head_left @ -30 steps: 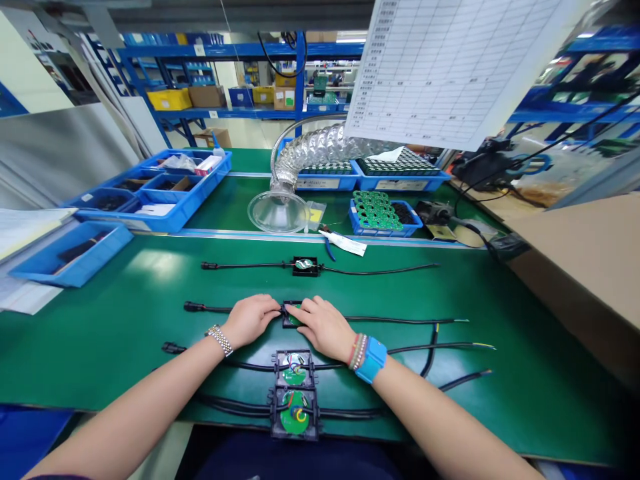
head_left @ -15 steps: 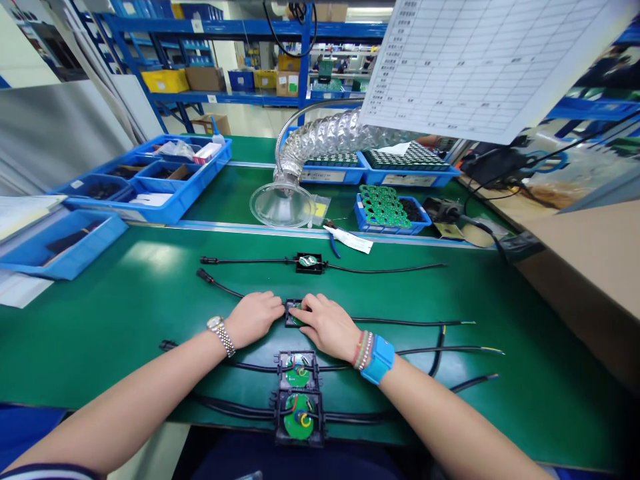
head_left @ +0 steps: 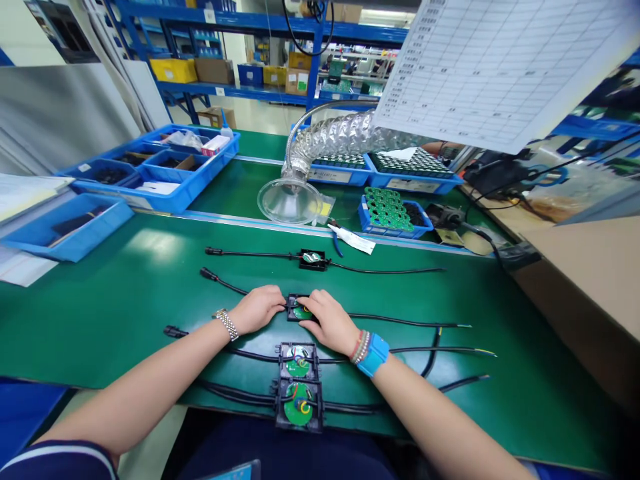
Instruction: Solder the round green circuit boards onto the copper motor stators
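Note:
A small black plastic box (head_left: 295, 315) with a green circuit board inside lies mid-bench, a cable running out from each side. At its left end my left hand (head_left: 257, 312) is closed, fingertips pinching the black cable (head_left: 233, 288) where it enters. My right hand (head_left: 330, 322) grips the box's right side, with a finger over the board and the thumb near the front edge; its fingers partly cover the board. Nearer to me sit two more open boxes (head_left: 299, 403) with round green boards and coloured wires, one in front of the other. Farther back lies another wired box (head_left: 313, 259).
A silver extraction duct with a clear hood (head_left: 290, 201) hangs over the back of the bench. Blue-handled pliers (head_left: 337, 243) and a white tube (head_left: 355, 240) lie near a blue bin of circuit boards (head_left: 395, 223). Blue parts trays (head_left: 175, 193) stand left, a cardboard box (head_left: 590, 267) right.
The view has shifted slightly. My right fingers have moved a little to the right on the box, showing more of its board and a yellow wire. My left hand stays at the cable end.

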Action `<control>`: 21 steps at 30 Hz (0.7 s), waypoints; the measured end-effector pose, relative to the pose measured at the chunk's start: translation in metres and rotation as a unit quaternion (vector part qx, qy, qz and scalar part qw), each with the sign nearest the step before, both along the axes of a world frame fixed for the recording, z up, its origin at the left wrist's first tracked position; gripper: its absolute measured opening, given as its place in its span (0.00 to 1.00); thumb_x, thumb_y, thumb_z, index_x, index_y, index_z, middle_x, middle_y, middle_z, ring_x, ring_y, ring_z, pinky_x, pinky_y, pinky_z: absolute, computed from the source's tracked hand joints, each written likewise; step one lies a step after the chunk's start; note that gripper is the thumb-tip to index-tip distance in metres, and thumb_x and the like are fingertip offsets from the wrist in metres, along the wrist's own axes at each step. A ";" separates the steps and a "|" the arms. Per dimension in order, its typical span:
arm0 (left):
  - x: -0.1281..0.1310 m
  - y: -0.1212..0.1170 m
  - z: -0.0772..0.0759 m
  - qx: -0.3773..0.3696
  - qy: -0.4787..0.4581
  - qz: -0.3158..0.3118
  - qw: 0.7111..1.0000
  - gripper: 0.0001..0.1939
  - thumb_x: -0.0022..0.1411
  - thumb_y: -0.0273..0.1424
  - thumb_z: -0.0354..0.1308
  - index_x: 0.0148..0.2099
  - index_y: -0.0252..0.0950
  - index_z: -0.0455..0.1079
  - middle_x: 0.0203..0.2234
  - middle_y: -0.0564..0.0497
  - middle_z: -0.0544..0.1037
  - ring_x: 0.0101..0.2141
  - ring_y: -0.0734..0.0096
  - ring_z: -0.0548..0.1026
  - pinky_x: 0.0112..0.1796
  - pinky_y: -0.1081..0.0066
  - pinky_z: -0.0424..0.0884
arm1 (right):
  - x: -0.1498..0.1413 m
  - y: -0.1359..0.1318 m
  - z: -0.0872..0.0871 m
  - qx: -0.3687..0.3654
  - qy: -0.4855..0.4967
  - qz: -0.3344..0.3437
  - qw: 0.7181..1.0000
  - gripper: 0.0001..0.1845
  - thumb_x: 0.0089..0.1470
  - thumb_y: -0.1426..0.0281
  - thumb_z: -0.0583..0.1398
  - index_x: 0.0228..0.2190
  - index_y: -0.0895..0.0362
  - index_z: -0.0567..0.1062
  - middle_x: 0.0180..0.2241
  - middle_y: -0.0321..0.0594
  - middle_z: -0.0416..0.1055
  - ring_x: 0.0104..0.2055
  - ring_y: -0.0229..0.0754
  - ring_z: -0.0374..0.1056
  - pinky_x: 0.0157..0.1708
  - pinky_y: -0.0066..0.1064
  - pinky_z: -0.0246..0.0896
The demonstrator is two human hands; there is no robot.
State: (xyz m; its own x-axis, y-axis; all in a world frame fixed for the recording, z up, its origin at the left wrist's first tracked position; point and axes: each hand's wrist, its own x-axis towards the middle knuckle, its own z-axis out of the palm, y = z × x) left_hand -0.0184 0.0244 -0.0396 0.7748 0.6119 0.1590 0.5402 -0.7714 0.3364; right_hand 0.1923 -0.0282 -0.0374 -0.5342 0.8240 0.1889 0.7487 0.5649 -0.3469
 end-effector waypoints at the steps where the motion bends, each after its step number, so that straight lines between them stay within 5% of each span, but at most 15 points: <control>1: 0.001 0.000 0.000 0.001 0.003 -0.001 1.000 0.09 0.61 0.27 0.49 0.36 0.33 0.70 0.28 0.49 0.73 0.32 0.72 0.69 0.35 0.74 0.66 | 0.000 0.000 -0.001 0.001 0.001 0.001 1.000 0.19 0.53 0.66 0.57 0.47 0.60 0.65 0.36 0.45 0.63 0.37 0.44 0.56 0.38 0.36 0.58; 11: 0.006 -0.005 0.006 0.032 0.064 0.000 0.997 0.12 0.62 0.25 0.45 0.33 0.33 0.70 0.28 0.47 0.72 0.32 0.67 0.68 0.35 0.69 0.66 | -0.003 0.002 0.007 -0.006 -0.053 0.012 0.999 0.17 0.55 0.66 0.55 0.46 0.58 0.68 0.36 0.44 0.63 0.36 0.43 0.57 0.37 0.36 0.58; 15: 0.000 -0.010 0.016 0.023 0.077 0.022 0.997 0.09 0.61 0.28 0.47 0.39 0.34 0.68 0.32 0.48 0.72 0.34 0.68 0.70 0.36 0.70 0.67 | 0.011 -0.005 0.017 -0.022 -0.031 0.027 0.999 0.24 0.52 0.66 0.58 0.51 0.56 0.63 0.45 0.46 0.62 0.43 0.45 0.59 0.43 0.39 0.59; 18: -0.006 -0.014 0.025 -0.007 0.062 0.038 0.997 0.16 0.59 0.34 0.52 0.49 0.36 0.62 0.42 0.47 0.71 0.42 0.66 0.69 0.42 0.68 0.67 | 0.030 -0.012 0.016 -0.027 0.049 0.011 0.998 0.29 0.51 0.68 0.58 0.54 0.57 0.57 0.52 0.48 0.56 0.52 0.45 0.56 0.50 0.38 0.56; 21: -0.004 -0.017 0.031 0.011 0.075 0.025 0.997 0.27 0.57 0.41 0.53 0.57 0.41 0.54 0.56 0.47 0.59 0.49 0.60 0.65 0.45 0.63 0.66 | 0.044 -0.014 0.006 -0.019 0.075 -0.045 0.996 0.22 0.52 0.71 0.57 0.50 0.59 0.63 0.46 0.48 0.63 0.48 0.44 0.59 0.49 0.38 0.58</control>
